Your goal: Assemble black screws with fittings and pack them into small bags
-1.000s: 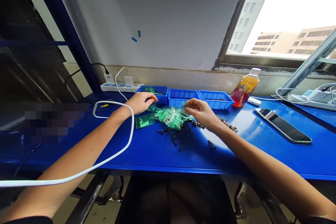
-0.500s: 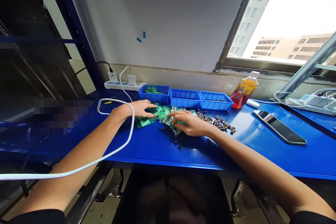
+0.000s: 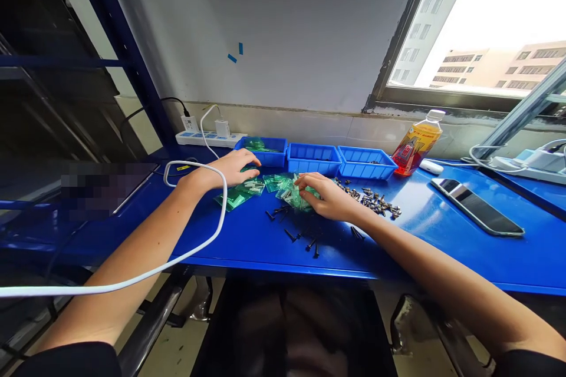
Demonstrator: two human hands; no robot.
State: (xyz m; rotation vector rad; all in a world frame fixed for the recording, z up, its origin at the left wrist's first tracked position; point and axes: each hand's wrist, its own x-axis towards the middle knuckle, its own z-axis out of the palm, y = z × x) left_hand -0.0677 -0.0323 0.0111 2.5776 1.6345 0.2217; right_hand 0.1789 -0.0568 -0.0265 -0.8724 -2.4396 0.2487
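A heap of small green plastic bags (image 3: 276, 184) lies on the blue table (image 3: 398, 241) in front of three blue bins. My left hand (image 3: 234, 166) rests palm down, fingers together, on the left part of the heap, close to the left bin (image 3: 265, 152). My right hand (image 3: 325, 196) lies over the heap's right side with fingers curled onto the bags. Black screws (image 3: 305, 235) are scattered on the table just in front of the bags. A pile of silvery screws (image 3: 374, 200) sits right of my right hand.
Middle bin (image 3: 313, 159) and right bin (image 3: 366, 163) stand at the back. An orange drink bottle (image 3: 415, 144), a white mouse, a phone (image 3: 475, 206), a power strip (image 3: 207, 136) and a white cable (image 3: 194, 247) across my left arm are about. A window is at the right.
My right hand came down from a raised pinch onto the green bags. My left hand dropped to the bags and shifted slightly toward the left bin.
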